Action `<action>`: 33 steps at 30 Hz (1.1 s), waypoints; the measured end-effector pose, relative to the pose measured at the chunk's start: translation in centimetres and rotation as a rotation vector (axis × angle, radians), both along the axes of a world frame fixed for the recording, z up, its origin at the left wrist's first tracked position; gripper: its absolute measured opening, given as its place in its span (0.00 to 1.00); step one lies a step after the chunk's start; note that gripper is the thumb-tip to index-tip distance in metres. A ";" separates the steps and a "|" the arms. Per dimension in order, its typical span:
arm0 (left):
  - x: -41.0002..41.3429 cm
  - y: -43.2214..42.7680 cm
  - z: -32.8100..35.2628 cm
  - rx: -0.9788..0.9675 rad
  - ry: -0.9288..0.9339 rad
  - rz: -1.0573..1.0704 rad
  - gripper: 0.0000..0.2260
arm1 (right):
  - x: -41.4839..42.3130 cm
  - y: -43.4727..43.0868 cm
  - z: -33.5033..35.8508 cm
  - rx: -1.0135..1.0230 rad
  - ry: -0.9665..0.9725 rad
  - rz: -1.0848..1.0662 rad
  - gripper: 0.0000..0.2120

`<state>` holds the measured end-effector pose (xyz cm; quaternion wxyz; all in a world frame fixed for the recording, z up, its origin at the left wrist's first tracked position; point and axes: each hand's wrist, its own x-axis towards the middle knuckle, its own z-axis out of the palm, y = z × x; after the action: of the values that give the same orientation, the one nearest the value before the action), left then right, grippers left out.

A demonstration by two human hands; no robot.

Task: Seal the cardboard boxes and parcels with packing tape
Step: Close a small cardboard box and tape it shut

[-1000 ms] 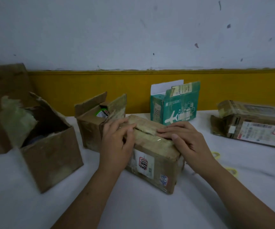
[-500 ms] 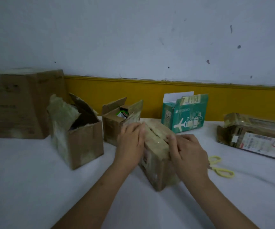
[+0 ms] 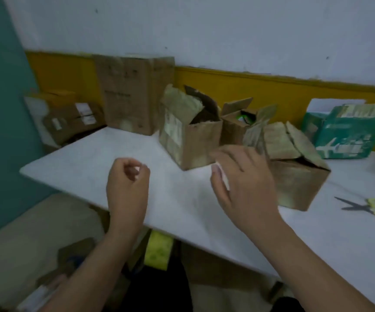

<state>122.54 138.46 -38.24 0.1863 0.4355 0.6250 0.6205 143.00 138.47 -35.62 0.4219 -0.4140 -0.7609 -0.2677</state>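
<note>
A brown cardboard box (image 3: 294,176) with taped, loosely folded flaps sits on the white table (image 3: 114,158), right of centre. My right hand (image 3: 243,183) hovers just left of it with fingers spread and relaxed, holding nothing. My left hand (image 3: 128,185) hangs over the table's bare left part, fingers loosely curled, empty. An open-topped box (image 3: 188,134) with torn flaps stands behind my right hand, and a smaller open box (image 3: 236,124) sits behind that. No tape roll shows on the table.
Yellow-handled scissors (image 3: 373,208) lie at the right edge. A green printed box (image 3: 344,131) stands at the back right. A tall carton (image 3: 132,93) and stacked parcels (image 3: 67,118) sit at the back left. More cardboard and a yellow-green item (image 3: 157,251) lie under the table.
Both hands have let go of the taped box and drawn back to the left. The view has swung left and down, showing the table's left end and the floor.
</note>
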 end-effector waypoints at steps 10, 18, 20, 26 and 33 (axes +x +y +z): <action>0.2 -4.8 -7.6 -0.596 -0.287 -0.336 0.27 | -4.8 5.5 -7.2 -0.744 -0.221 0.238 0.17; -0.6 -7.1 -2.9 -0.713 -0.610 -0.685 0.08 | -4.4 4.3 -7.4 -0.899 -0.289 0.529 0.18; -0.8 -6.9 -1.8 -0.790 -0.638 -0.649 0.12 | -4.5 4.1 -7.4 -0.952 -0.310 0.587 0.18; 0.0 -6.4 -0.6 -0.822 -0.504 -0.606 0.12 | -4.7 4.2 -6.2 -1.014 -0.371 0.700 0.19; 0.3 -6.5 -0.6 -0.840 -0.285 -0.650 0.17 | -5.1 4.2 -4.1 -1.073 -0.215 0.736 0.05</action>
<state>122.83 132.00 -38.81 0.6091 0.4060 0.6208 0.2807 137.91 142.69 -39.68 0.1429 -0.2505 -0.9185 0.2705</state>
